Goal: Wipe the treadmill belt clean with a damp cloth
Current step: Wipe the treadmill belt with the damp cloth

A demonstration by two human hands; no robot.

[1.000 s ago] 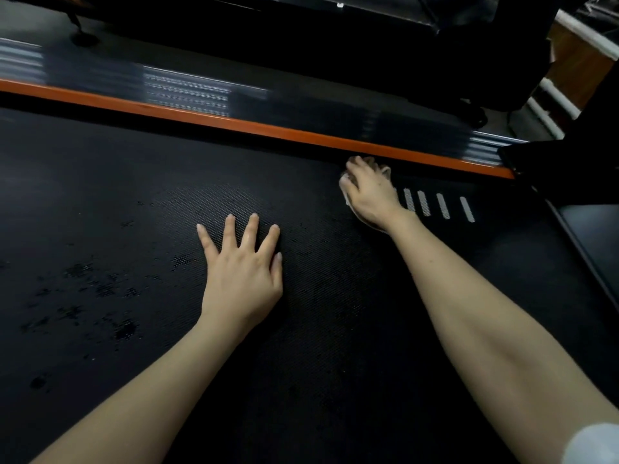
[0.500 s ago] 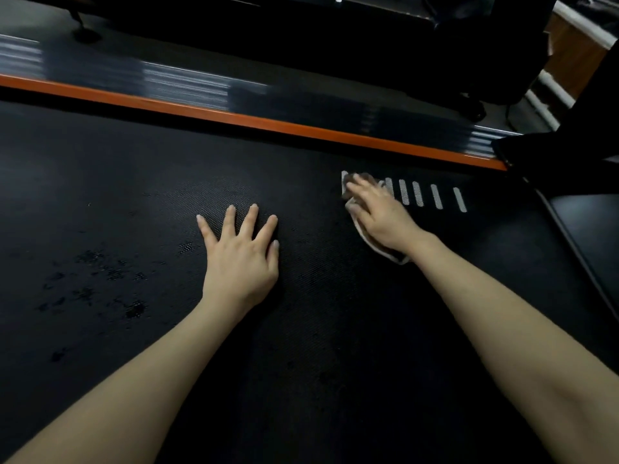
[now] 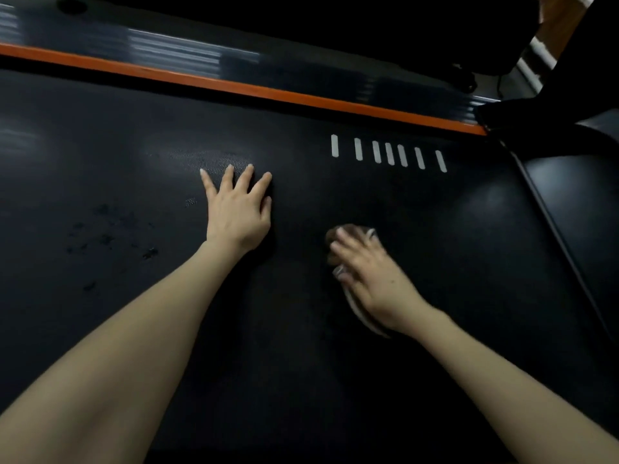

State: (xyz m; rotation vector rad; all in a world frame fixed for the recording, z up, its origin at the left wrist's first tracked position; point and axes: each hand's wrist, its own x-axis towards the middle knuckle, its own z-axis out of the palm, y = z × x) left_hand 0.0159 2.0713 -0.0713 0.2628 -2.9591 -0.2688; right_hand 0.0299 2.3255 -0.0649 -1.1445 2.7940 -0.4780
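Dim, low-contrast frame. The orange rail (image 3: pixel 234 87) bows from wide-angle distortion. Above it are streaky, smeared reflections, then near-black. Below it, faint soft glare patches sit on the belt (image 3: pixel 469 229). Right grip (image 3: pixel 371 279) and cloth (image 3: pixel 360 311) are motion-blurred; left grip (image 3: pixel 237 212) is fairly sharp.

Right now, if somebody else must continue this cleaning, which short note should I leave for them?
Left hand: flat on the belt, fingers spread, holding nothing.
Right hand: lies on the cloth and presses it to the belt, nearer the person than the white stripes; it is motion-blurred.
Done: the picture does not show which area is already wiped.
Left: the dark spots to the left of the left hand are not yet wiped. Probably the belt up to the orange rail also needs a pass.
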